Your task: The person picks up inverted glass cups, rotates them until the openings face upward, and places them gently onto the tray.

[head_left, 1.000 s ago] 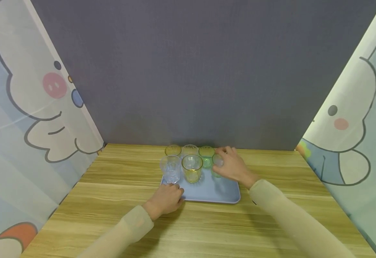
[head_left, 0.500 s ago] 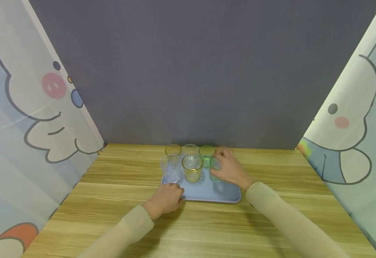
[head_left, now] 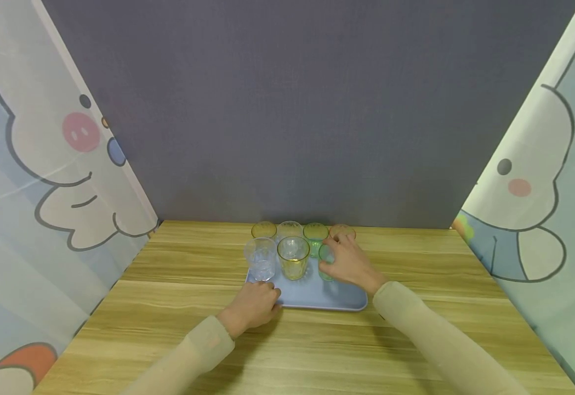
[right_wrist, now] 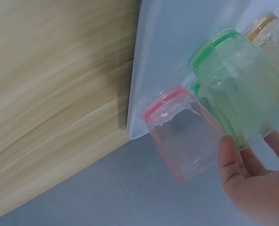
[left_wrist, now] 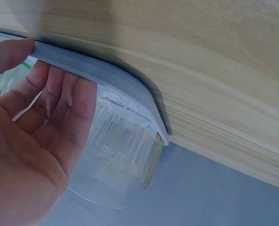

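My left hand (head_left: 254, 305) grips the near rim of a pale blue tray (head_left: 319, 299), thumb outside the rim and fingers over its inner side in the left wrist view. With my right hand (head_left: 352, 263) I hold a light green glass (right_wrist: 245, 89) near its mouth, thumb and fingers at the rim. That glass is upright over the right part of the tray; its base looks on or very near the tray. A pink glass (right_wrist: 184, 136) stands just behind it. To its left is a yellow glass (head_left: 294, 263), then a clear glass (head_left: 261, 263).
Along the tray's back stand an amber glass (head_left: 264, 229), another clear glass (head_left: 290, 227) and another green glass (head_left: 316, 233). The wooden table (head_left: 415, 318) ends at a grey panel (head_left: 307, 120). Printed curtains (head_left: 21, 219) hang at both sides.
My right hand has moved a little left and nearer to me with the green glass, towards the yellow glass. The pink glass behind shows more. My left hand stays on the tray rim.
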{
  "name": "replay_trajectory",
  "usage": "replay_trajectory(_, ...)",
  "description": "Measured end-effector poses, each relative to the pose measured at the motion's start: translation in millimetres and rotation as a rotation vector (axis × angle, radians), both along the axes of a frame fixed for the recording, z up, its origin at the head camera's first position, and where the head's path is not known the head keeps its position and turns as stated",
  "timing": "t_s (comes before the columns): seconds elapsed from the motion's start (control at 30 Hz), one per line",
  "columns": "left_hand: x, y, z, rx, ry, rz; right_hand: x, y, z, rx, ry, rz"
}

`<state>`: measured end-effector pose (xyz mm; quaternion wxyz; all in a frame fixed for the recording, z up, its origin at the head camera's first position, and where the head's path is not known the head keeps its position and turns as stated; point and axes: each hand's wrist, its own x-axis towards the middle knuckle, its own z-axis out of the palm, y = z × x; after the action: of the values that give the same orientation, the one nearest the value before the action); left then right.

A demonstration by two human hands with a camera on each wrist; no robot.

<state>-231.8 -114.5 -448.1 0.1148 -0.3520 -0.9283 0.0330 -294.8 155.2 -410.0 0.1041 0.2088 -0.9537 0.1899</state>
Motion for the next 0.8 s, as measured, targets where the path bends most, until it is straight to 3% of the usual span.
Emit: replay_trajectory(0.8,1.2,0.5,0.9,-0.006,-0.022,0.014,1.7,-6.0,-3.2,0.023,0.036,-0.023)
